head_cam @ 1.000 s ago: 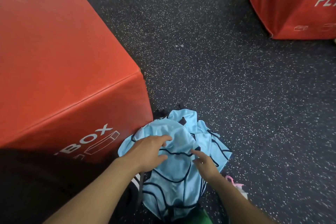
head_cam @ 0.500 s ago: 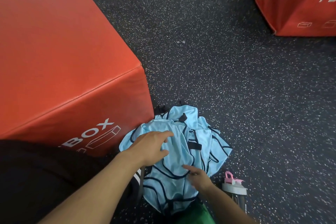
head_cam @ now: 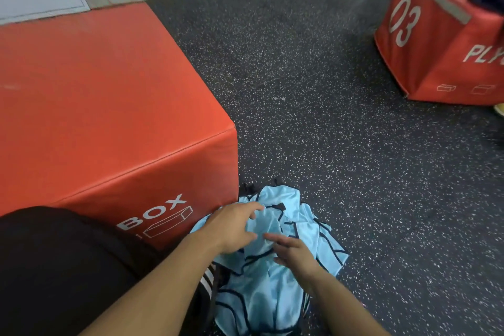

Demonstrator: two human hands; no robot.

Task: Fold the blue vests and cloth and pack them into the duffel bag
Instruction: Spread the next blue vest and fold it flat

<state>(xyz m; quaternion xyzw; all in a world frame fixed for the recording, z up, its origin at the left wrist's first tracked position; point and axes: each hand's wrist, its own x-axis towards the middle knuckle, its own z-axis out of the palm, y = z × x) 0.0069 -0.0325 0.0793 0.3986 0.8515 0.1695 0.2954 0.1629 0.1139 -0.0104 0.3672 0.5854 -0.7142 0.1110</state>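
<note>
Below, slick crumpled blue vests point(head_cam: 272, 281), left hand point(head_cam: 231, 226) gripping, speckled rubber floor point(head_cam: 327, 131)

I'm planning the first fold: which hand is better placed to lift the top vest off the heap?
Probably the left hand: its curled fingers already pinch the top layer of the blue vests. The right hand only rests there, fingers extended.

Both hands point(head_cam: 231, 226) point(head_cam: 296, 252) on crumpled blue vests point(head_cam: 272, 289) beside red box point(head_cam: 109, 106).
</note>
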